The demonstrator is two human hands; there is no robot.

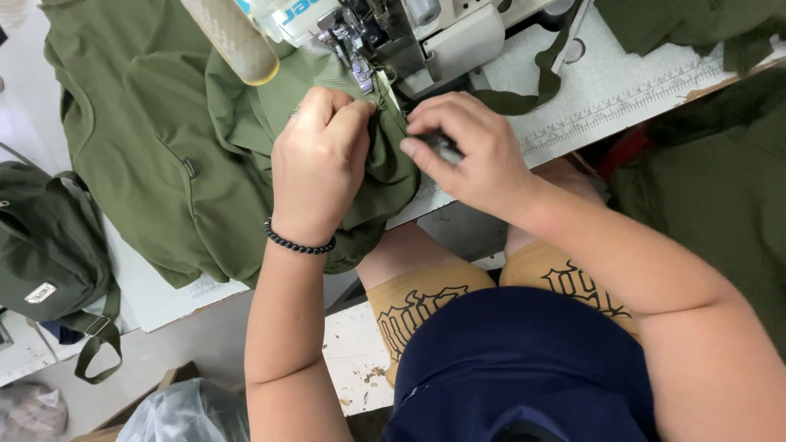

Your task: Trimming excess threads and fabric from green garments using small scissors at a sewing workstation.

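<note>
An olive green garment (155,155) lies bunched on the white sewing table (606,90), its edge fed under the presser foot of a white sewing machine (393,33). My left hand (319,164), with a black bead bracelet at the wrist, is closed on a fold of the green fabric just in front of the presser foot. My right hand (471,151) pinches a small dark metal tool (442,147) against the same fabric edge. The two hands are nearly touching.
A cream thread cone (233,37) stands left of the machine. A green fabric strip (540,78) trails across the table's printed ruler. More green cloth (712,29) lies at the top right. A dark green bag (45,245) hangs at the left; a plastic bag (184,413) sits below.
</note>
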